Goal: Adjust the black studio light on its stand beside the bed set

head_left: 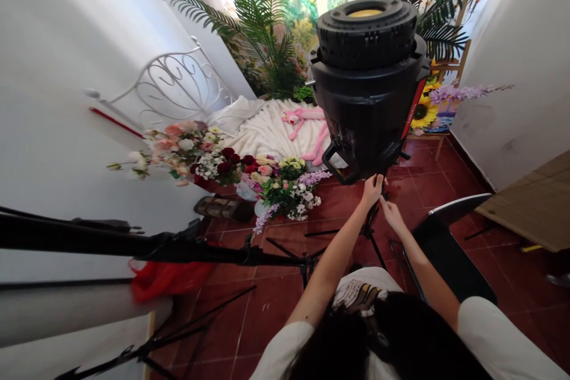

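A large black studio light (pixel 363 113) stands upright in front of me, with a ribbed round top and a loop handle low on its left. Just beneath its body, my left hand (pixel 373 191) is closed around the top of the black light stand (pixel 369 225). Slightly lower and to the right, my right hand (pixel 390 214) is closed at the same stand, its fingertips partly hidden behind the pole. The stand's legs spread over the red tiled floor below my forearms.
Flower bunches (pixel 285 190) and a bed with a pink plush toy (pixel 307 122) lie beyond the light. A black chair (pixel 454 255) is close on my right. Black stand poles (pixel 155 249) cross the left side. Palm plants (pixel 258 24) stand by the window.
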A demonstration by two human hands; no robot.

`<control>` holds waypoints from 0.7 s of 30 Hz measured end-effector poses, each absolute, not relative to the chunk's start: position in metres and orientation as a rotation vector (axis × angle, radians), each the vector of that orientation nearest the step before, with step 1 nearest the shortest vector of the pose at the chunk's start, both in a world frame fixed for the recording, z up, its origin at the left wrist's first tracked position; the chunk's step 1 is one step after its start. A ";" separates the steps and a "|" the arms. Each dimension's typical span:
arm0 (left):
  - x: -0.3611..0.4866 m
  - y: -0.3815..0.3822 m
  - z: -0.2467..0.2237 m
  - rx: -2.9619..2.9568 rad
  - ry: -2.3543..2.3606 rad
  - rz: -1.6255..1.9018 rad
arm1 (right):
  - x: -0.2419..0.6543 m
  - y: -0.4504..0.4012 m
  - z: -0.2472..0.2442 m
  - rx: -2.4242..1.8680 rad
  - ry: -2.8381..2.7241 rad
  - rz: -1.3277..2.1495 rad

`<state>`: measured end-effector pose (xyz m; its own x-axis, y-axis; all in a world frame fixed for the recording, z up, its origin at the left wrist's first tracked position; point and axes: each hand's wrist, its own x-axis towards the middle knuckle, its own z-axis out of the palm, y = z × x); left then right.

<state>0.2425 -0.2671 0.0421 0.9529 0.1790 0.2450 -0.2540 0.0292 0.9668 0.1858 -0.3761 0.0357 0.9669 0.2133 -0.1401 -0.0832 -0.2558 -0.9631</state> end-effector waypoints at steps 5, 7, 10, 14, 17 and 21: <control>0.242 -0.267 0.042 1.499 -0.068 0.365 | 0.178 -0.354 0.037 -1.199 -0.070 0.527; 0.241 -0.266 0.043 1.520 -0.061 0.360 | 0.177 -0.353 0.038 -1.092 -0.056 0.556; 0.241 -0.265 0.044 1.542 -0.064 0.345 | 0.178 -0.358 0.034 -1.196 0.051 0.563; 0.242 -0.264 0.044 1.542 -0.092 0.305 | 0.179 -0.378 0.031 -1.664 0.075 0.088; 0.242 -0.264 0.044 1.543 -0.085 0.312 | 0.181 -0.394 0.037 -2.000 -0.119 -0.081; 0.242 -0.264 0.044 1.542 -0.091 0.316 | 0.184 -0.403 0.048 -2.268 -0.140 -0.145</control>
